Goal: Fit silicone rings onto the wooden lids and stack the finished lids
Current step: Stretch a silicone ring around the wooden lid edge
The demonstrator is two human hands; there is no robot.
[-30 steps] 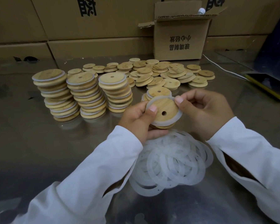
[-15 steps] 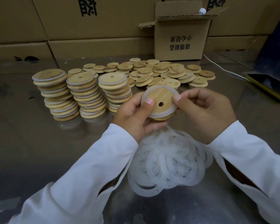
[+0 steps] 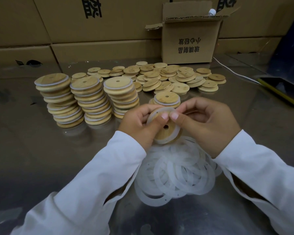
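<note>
Pinched between left hand [image 3: 139, 123] and right hand [image 3: 209, 126], thumbs together: wooden lid [image 3: 165, 134], likely stiff and light, wearing a soft, stretchy silicone ring [image 3: 159, 142]. Best taken at the rim, easing ring round.

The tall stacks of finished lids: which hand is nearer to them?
Left. The left hand is just right of the stacks; the right hand is farther right, beyond the held lid.

head view looks forward and down, close over the metal table [image 3: 32, 158]
</note>
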